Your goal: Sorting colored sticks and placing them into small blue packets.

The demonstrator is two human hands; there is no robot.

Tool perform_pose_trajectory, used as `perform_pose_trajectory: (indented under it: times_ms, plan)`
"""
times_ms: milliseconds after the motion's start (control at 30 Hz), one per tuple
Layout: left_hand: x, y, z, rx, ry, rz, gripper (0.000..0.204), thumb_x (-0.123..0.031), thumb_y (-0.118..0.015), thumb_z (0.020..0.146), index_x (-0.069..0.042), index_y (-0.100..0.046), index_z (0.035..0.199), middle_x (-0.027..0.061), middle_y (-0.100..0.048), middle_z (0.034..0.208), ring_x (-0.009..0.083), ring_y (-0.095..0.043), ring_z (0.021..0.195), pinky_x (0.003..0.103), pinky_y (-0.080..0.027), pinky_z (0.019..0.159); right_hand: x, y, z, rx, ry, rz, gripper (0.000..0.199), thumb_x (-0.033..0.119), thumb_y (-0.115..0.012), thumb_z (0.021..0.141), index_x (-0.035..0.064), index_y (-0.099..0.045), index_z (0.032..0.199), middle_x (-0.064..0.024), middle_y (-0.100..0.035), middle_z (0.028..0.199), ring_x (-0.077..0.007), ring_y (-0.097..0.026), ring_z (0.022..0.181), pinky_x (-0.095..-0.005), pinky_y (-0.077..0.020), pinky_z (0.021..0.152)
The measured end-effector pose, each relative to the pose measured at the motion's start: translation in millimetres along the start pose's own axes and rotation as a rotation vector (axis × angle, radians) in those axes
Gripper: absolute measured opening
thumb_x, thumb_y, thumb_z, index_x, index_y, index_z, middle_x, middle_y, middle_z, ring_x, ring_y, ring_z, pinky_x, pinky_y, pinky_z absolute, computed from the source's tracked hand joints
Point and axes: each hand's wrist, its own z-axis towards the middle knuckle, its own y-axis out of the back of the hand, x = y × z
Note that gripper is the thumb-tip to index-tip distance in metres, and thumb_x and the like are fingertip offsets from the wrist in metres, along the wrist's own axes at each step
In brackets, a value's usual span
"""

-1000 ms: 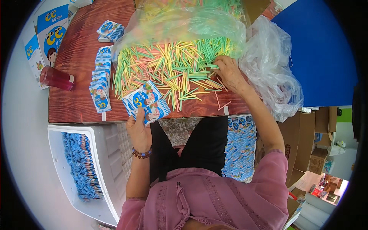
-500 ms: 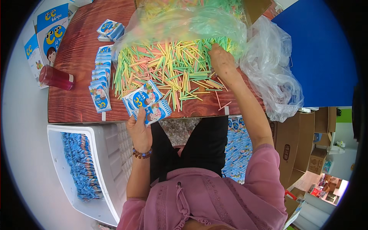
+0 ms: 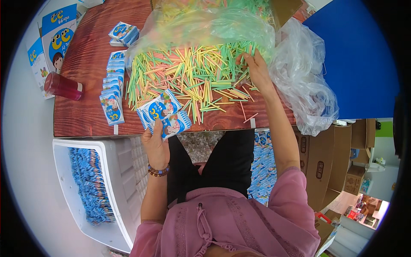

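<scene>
Blue-and-white sachets (image 3: 112, 92) lie in a column at the centre left of the frame, with a red cup (image 3: 63, 86) further left. My left hand (image 3: 155, 143) grips a fan of blue packets (image 3: 165, 115) at centre; my right hand (image 3: 257, 68), fingers spread, rests on the pile of coloured sticks (image 3: 192, 75) in the upper middle.

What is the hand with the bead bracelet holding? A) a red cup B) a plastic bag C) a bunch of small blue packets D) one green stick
C: the left hand grips a fan of small blue packets at the table's near edge.
</scene>
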Motion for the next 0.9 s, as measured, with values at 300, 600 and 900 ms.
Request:
perform_pose_trajectory:
  times_ms: [300,600,900]
  plan:
    - [-5,-9,1,-0.051,0.066,-0.027,0.013,-0.012,-0.058,0.095,-0.004,-0.066,0.101,0.0030,-0.068,0.100,0.0106,-0.065,0.087,0.029,-0.053,0.075,-1,-40,-39,0.125,-0.102,1.031,0.014,0.010,-0.048,0.098,-0.0017,-0.051,0.105,-0.0094,-0.057,0.096,-0.0200,-0.060,0.091,-0.0508,-0.0459,0.101]
    - [-9,-42,10,0.115,0.201,-0.169,0.018,-0.019,-0.055,0.097,-0.005,-0.062,0.107,0.0030,-0.067,0.103,0.0134,-0.065,0.091,0.032,-0.055,0.078,56,-76,-62,0.181,-0.091,1.255,0.018,0.015,-0.051,0.097,-0.0007,-0.052,0.107,-0.0096,-0.059,0.095,-0.0269,-0.060,0.104,-0.0488,-0.0385,0.106]
    - [8,-58,11,0.156,0.220,-0.333,0.019,-0.024,-0.054,0.098,-0.009,-0.063,0.102,0.0001,-0.067,0.095,0.0094,-0.060,0.081,0.025,-0.048,0.065,98,-117,-86,-0.058,0.259,1.032,0.023,0.027,-0.042,0.101,0.0048,-0.046,0.104,-0.0121,-0.059,0.092,-0.0343,-0.058,0.107,-0.0496,-0.0353,0.100]
